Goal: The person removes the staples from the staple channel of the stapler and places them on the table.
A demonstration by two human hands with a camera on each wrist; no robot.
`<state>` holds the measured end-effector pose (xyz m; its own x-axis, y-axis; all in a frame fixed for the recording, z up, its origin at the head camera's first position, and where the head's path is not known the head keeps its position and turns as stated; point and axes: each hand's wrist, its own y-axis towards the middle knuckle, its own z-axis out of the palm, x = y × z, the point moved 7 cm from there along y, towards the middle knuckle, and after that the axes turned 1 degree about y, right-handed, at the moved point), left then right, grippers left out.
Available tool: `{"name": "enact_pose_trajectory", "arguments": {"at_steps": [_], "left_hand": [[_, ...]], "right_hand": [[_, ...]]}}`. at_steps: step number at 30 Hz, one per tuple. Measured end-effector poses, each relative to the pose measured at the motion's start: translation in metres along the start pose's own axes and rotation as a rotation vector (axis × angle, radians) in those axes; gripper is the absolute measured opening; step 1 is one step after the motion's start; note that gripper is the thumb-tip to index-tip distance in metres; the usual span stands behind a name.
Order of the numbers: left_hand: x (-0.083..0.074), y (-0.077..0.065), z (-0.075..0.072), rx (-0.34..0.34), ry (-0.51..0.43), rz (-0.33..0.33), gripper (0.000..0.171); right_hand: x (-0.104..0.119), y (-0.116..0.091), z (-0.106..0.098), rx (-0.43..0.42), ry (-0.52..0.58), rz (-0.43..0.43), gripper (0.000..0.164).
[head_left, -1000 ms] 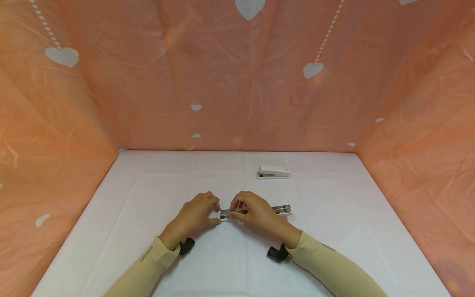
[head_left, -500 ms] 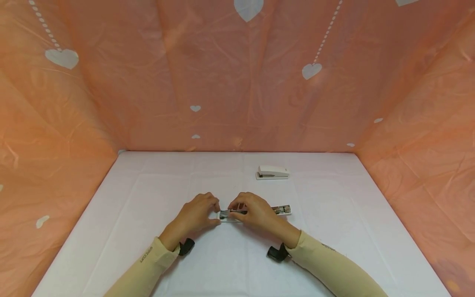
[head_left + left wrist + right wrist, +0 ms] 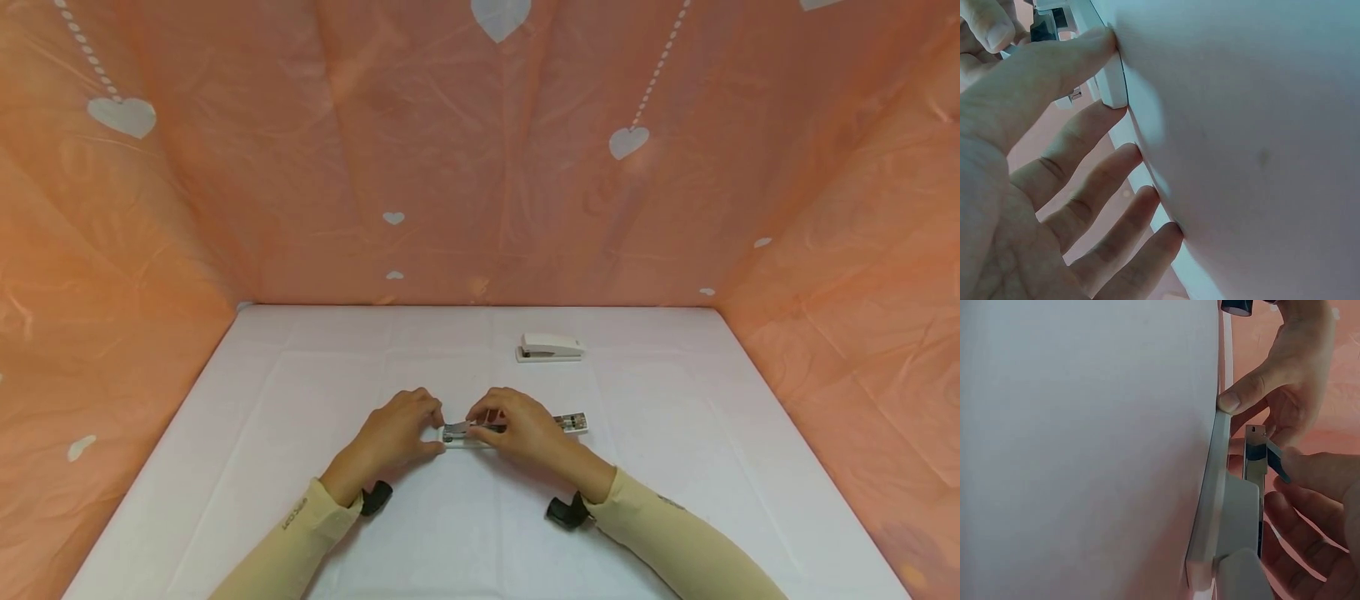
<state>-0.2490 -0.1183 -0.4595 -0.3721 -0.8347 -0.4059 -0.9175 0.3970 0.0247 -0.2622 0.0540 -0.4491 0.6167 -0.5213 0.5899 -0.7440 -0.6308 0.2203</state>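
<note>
An opened white stapler (image 3: 467, 444) lies on the table in the head view, its metal magazine (image 3: 1255, 450) bared. My left hand (image 3: 405, 425) grips the left end of its base between thumb and index finger; in the left wrist view the other fingertips (image 3: 1147, 190) touch the table. Over the magazine, my right hand (image 3: 521, 427) pinches a small shiny metal strip (image 3: 1277, 464), slanting off the magazine in the right wrist view. I cannot tell what this strip is. The lifted top arm (image 3: 572, 422) of the stapler reaches out to the right behind the right hand.
A second white stapler (image 3: 550, 347), closed, stands farther back on the white-covered table (image 3: 337, 350). Orange cloth (image 3: 480, 167) with white hearts hangs at the back and both sides.
My right hand has shifted slightly to the right, and the metal strip at its fingertips now shows more. The left hand keeps its place on the base.
</note>
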Motion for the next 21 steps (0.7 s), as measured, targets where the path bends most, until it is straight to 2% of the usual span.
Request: {"name": "enact_pose_trajectory", "arguments": {"at_steps": [16,21], "left_hand": [[0.000,0.000,0.001,-0.001,0.002,0.004,0.029],[0.001,0.001,0.001,0.004,0.005,0.001,0.029]], "right_hand": [[-0.001,-0.017,-0.013,-0.061,0.030,-0.049,0.012],[-0.002,-0.022,-0.014,-0.054,0.069,-0.037,0.011]]}}
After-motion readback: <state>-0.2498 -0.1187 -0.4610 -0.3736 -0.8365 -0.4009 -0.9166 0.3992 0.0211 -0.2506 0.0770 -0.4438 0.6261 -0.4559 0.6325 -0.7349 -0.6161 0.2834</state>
